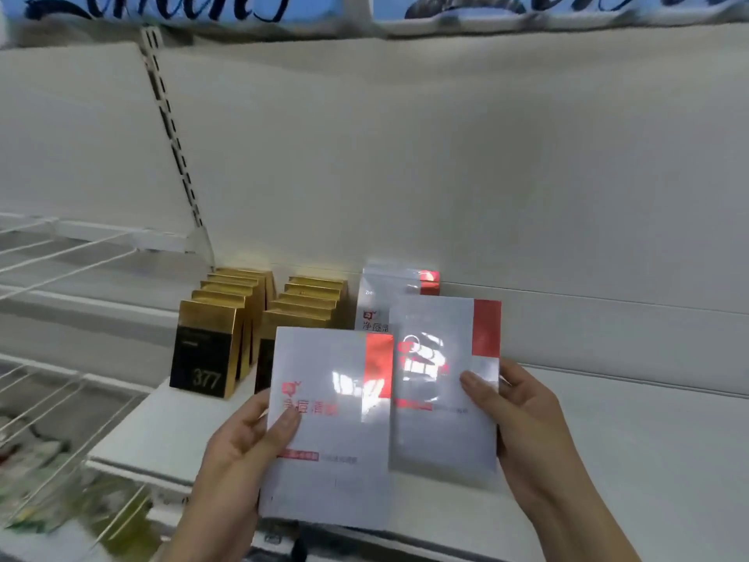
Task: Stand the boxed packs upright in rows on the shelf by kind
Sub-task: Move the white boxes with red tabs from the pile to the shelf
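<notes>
My left hand point(243, 444) grips a white boxed pack with a red corner point(328, 432) by its left edge, thumb on the front. My right hand point(523, 419) grips a second white and red pack point(441, 423) by its right edge, just behind and right of the first. Both packs are held upright over the front of the white shelf point(608, 440). A third white and red pack point(389, 290) stands upright at the back of the shelf. Left of it stand two rows of gold and black boxes point(210, 350), the second row point(308, 306) partly hidden by the held pack.
White wire shelves point(60, 253) run along the left, with green packets point(36, 488) blurred below them. A slotted upright point(174, 131) divides the white back panel. The shelf surface right of the packs is bare white. A blue sign strip point(364, 6) spans the top.
</notes>
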Available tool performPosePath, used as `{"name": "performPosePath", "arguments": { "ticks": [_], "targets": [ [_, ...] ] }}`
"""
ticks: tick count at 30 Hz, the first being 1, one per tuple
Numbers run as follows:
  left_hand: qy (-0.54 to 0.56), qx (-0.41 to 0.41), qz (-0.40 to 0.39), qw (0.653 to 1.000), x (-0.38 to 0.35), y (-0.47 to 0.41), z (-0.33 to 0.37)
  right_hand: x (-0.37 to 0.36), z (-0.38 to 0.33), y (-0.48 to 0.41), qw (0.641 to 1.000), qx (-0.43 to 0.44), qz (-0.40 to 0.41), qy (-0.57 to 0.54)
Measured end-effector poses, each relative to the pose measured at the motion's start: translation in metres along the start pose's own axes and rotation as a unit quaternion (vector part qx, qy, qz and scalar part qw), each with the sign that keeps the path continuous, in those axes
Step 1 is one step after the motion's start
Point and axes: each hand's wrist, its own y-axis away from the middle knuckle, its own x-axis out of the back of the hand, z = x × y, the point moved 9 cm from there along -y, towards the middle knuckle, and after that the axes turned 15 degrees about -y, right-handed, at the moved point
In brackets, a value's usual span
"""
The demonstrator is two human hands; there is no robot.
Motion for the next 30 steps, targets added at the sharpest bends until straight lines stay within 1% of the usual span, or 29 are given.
{"name": "performPosePath", "arguments": {
  "ticks": [5, 8, 10, 12, 14, 16, 18, 20, 23, 25, 27, 28, 29, 30],
  "targets": [
    [0.015, 0.009, -0.1, 0.995, 0.008, -0.029, -0.002, -0.041, 0.012, -0.018, 0.997, 0.029, 0.061, 0.028],
    [0.015, 0.005, -0.145, 0.989, 0.013, -0.034, -0.002, -0.055, 0.027, -0.025, 0.994, 0.033, 0.092, 0.052],
    [0.012, 0.0, -0.17, 0.985, 0.017, -0.034, -0.001, -0.056, 0.033, -0.025, 0.986, 0.057, 0.124, 0.093],
    [0.007, -0.01, -0.19, 0.982, 0.017, -0.032, 0.003, -0.049, 0.029, -0.022, 0.962, 0.11, 0.17, 0.185],
    [0.0, -0.033, -0.187, 0.982, 0.018, -0.031, 0.007, -0.043, 0.021, -0.021, 0.927, 0.145, 0.212, 0.274],
    [-0.008, -0.055, -0.185, 0.981, 0.018, -0.03, 0.012, -0.045, 0.013, -0.023, 0.905, 0.164, 0.221, 0.324],
    [-0.012, -0.065, -0.183, 0.981, 0.017, -0.029, 0.017, -0.051, 0.008, -0.025, 0.898, 0.169, 0.214, 0.347],
    [-0.013, -0.071, -0.184, 0.98, 0.015, -0.027, 0.021, -0.054, 0.007, -0.028, 0.899, 0.164, 0.204, 0.35],
    [-0.005, -0.071, -0.183, 0.981, 0.008, -0.024, 0.022, -0.056, 0.008, -0.028, 0.912, 0.15, 0.193, 0.33],
    [0.007, -0.067, -0.174, 0.982, 0.005, -0.02, 0.019, -0.05, 0.005, -0.018, 0.914, 0.142, 0.212, 0.316],
    [0.015, -0.062, -0.167, 0.984, 0.001, -0.016, 0.018, -0.048, -0.005, 0.0, 0.918, 0.16, 0.223, 0.288],
    [0.019, -0.062, -0.162, 0.985, -0.001, -0.015, 0.018, -0.051, -0.01, 0.01, 0.932, 0.167, 0.206, 0.246],
    [0.021, -0.064, -0.154, 0.986, -0.003, -0.013, 0.02, -0.057, -0.011, 0.018, 0.953, 0.155, 0.167, 0.201],
    [0.021, -0.066, -0.146, 0.987, -0.007, -0.012, 0.021, -0.067, -0.008, 0.025, 0.973, 0.119, 0.112, 0.164]
  ]
}}
